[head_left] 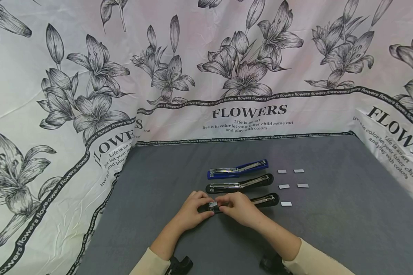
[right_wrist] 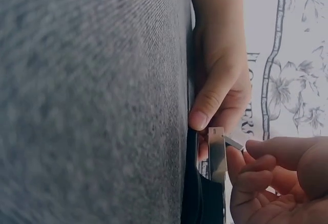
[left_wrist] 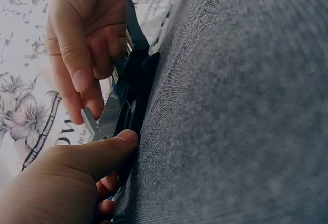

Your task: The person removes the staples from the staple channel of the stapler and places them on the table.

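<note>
Three opened staplers lie one behind another in the head view. My left hand (head_left: pixel 191 211) grips the left end of the nearest black stapler (head_left: pixel 267 199), its thumb pressed along the side in the left wrist view. Between the thumb and fingertips of my right hand (head_left: pixel 241 209) is a small strip of staples (right_wrist: pixel 234 143), pinched and tilted against the stapler's metal rail (right_wrist: pixel 218 155). My right hand covers the middle of this stapler in the head view. Beyond it lie another black stapler (head_left: pixel 227 187) and a blue stapler (head_left: pixel 223 173), each folded open.
Several staple strips lie right of the staplers, among them a near strip (head_left: pixel 286 204) and a far strip (head_left: pixel 298 171). Grey cloth (head_left: pixel 330 229) covers the table. A flower-printed curtain (head_left: pixel 179 122) hangs along the back and sides.
</note>
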`<state>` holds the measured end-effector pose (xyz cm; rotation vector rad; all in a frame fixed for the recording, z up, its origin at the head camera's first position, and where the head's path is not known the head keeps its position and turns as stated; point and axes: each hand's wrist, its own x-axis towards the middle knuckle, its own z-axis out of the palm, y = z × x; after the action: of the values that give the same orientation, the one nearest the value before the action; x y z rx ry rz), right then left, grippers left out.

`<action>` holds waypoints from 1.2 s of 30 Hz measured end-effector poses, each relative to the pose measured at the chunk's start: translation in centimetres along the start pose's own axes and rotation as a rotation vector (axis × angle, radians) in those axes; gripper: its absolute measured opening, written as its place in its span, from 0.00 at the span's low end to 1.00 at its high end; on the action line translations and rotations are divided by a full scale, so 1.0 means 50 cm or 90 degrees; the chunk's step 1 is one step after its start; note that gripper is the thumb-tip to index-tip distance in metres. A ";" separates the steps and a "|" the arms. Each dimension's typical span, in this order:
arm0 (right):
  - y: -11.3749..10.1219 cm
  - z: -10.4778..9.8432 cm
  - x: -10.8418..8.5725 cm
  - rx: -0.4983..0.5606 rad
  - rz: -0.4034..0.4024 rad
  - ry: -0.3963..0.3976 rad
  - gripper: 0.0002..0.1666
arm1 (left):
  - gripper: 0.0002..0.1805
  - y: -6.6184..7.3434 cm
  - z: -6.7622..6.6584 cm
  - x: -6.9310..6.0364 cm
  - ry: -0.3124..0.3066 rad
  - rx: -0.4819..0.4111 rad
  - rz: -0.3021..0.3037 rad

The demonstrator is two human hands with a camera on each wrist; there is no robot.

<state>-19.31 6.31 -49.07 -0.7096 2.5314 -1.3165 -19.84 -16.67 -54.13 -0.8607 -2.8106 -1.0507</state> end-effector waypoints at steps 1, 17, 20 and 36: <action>0.000 0.001 0.001 0.006 0.007 0.010 0.16 | 0.17 0.000 0.000 0.000 0.001 0.000 0.003; -0.021 -0.035 -0.009 0.047 0.060 0.100 0.07 | 0.19 -0.002 0.002 0.002 0.008 0.003 0.011; -0.024 -0.061 -0.018 0.054 0.060 0.096 0.08 | 0.18 -0.004 0.003 0.001 0.010 0.006 0.018; -0.034 -0.235 -0.085 0.015 0.064 0.106 0.12 | 0.18 -0.002 0.000 -0.001 -0.011 0.005 -0.002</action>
<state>-19.65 16.00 -41.03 -0.4794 2.6356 -1.4220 -19.84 -16.77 -54.22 -0.8696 -2.8298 -1.0369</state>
